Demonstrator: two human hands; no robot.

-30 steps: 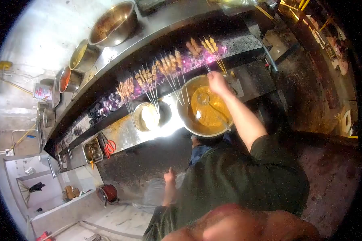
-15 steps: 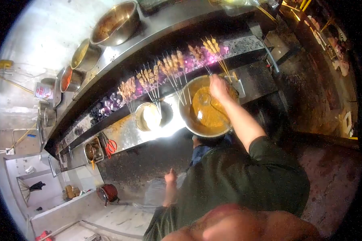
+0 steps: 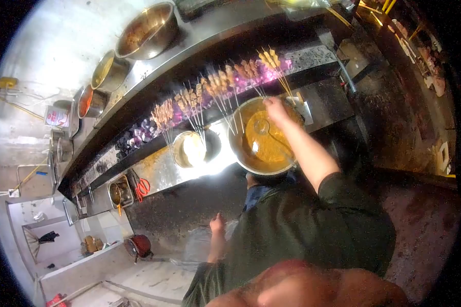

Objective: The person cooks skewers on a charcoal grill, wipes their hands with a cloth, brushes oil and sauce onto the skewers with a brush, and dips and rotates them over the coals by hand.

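My right hand is closed, its fingertips at the lower ends of a bunch of dark meat skewers over the glowing coals. Beneath that hand is a large metal basin of yellow-brown sauce, with a ladle lying in it. Beside the dark bunch, to the right, is a bunch of yellow skewers. More meat skewers lie in bunches to the left along the grill. Low by my side hangs my left hand, fingers curled and thumb up, with nothing visible in it.
A long charcoal grill curves across the view. On its near ledge are a bright bowl, red-handled scissors and a small metal container. Metal pots stand on the far counter. A dark red pot is low at left.
My right hand has drawn back slightly toward me. The dark meat skewers are now spread wider over the coals. My left hand has barely moved.
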